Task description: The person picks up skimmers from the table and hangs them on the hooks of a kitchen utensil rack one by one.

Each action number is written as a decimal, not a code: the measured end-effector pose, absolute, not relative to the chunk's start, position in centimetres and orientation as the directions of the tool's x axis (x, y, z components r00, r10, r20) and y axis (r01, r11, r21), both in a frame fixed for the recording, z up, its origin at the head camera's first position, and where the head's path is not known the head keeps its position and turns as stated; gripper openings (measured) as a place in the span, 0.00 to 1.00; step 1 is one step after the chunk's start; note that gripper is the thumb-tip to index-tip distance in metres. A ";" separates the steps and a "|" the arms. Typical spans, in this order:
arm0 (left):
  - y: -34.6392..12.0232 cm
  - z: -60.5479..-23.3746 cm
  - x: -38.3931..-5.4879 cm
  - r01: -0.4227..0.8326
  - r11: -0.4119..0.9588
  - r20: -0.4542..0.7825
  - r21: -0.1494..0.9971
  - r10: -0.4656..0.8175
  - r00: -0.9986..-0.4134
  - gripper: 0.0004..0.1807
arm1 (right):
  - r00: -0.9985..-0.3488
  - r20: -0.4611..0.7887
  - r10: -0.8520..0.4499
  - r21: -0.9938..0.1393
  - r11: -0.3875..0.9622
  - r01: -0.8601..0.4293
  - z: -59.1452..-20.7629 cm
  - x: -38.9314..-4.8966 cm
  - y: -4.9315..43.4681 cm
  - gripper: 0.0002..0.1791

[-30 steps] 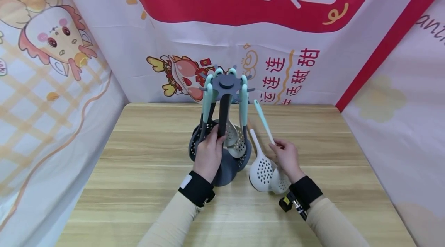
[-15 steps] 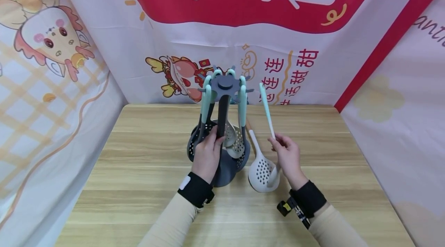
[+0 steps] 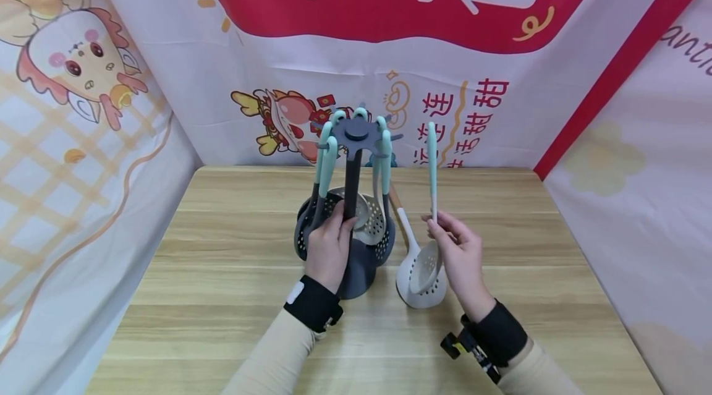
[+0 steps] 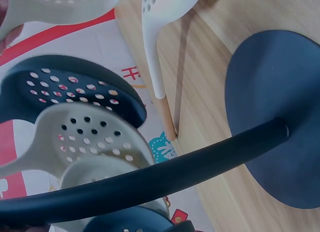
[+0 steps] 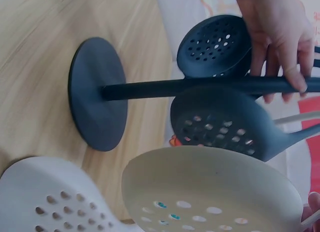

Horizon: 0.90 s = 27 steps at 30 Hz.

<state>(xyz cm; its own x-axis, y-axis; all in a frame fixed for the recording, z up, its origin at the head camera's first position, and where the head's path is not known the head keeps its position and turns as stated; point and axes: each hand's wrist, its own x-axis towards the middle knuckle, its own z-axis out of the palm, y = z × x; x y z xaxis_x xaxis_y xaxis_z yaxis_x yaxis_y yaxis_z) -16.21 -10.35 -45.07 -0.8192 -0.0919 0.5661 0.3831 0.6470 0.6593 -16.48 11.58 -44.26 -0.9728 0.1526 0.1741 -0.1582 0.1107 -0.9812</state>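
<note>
My left hand (image 3: 327, 253) grips the dark post (image 3: 353, 182) of a rotating utensil stand, whose round base (image 5: 97, 95) rests on the table. Several mint-handled utensils hang from its hooked top (image 3: 356, 130), among them dark slotted ladles (image 5: 215, 45) and a pale slotted ladle (image 4: 95, 132). To the right of the stand, my right hand (image 3: 461, 259) pinches the lower handle of a pale slotted ladle (image 3: 425, 270). That ladle is upright, its mint handle end pointing up and its bowl overlapping a white skimmer (image 3: 419, 299) on the table.
The skimmer's wooden handle end (image 3: 395, 196) points toward the back of the wood-grain table (image 3: 222, 296), beside the stand. Printed cloth (image 3: 311, 61) hangs behind the table, with more cloth at both sides.
My right hand has raised the pale ladle off the table beside the skimmer and turned it upright. The stand's top and hanging utensils have rotated slightly; my left hand stays on the post.
</note>
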 end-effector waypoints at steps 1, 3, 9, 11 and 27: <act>-10.4 -45.1 -16.2 0.384 0.648 0.570 0.657 -0.095 -0.816 0.14 | -0.970 0.189 0.150 -0.979 0.108 -0.174 -44.1 -16.3 11.5 0.14; -10.5 -45.1 -16.2 0.380 0.650 0.571 0.658 -0.102 -0.814 0.15 | -0.965 0.218 0.146 -0.974 0.095 -0.206 -43.8 -16.0 11.2 0.13; -10.5 -45.1 -16.2 0.374 0.630 0.560 0.680 -0.118 -0.820 0.13 | -0.936 0.330 0.122 -0.943 0.086 -0.321 -43.2 -15.0 10.7 0.13; -10.4 -45.1 -16.2 0.379 0.627 0.566 0.680 -0.121 -0.815 0.13 | -0.921 0.373 0.109 -0.927 0.083 -0.366 -43.1 -14.7 10.6 0.13; -10.1 -45.2 -16.0 0.407 0.627 0.618 0.664 -0.155 -0.770 0.11 | -0.856 0.515 0.041 -0.857 0.005 -0.516 -42.5 -13.7 9.9 0.13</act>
<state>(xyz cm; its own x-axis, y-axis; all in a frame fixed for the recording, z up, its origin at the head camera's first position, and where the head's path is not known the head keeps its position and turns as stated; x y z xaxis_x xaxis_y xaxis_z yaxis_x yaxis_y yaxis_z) -15.98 -10.12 -45.19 -0.7705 -0.1553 0.6182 0.4067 0.6271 0.6644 -13.72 9.92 -42.52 -0.8560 0.0412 0.5153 -0.5155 0.0051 -0.8569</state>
